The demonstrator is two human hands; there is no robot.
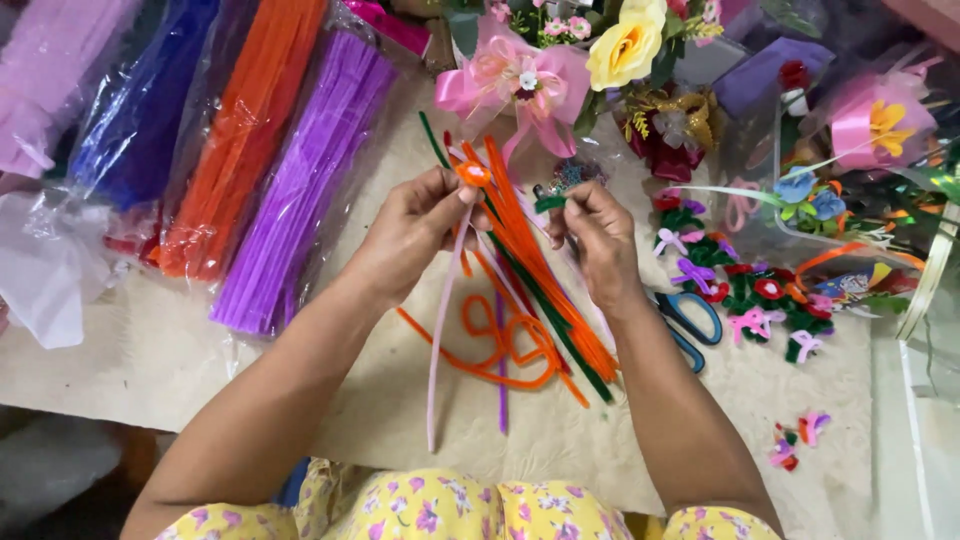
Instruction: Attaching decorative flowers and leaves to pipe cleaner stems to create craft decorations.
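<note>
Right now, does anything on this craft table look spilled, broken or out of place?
Nothing looks damaged or spilled. The left hand pinches a small orange pipe-cleaner coil, the right hand a green piece. Loose pipe cleaners lie criss-crossed beneath them, and two tiny bows sit apart from the finished cluster, an ordinary working mess.

Cream quilted mat (640,450) over the table, bearing 4 bagged pipe-cleaner bundles (290,180) at left, loose orange and green pipe cleaners (530,330) mid-mat, blue-handled scissors (690,320) and small finished flowers (760,295) at right.
</note>
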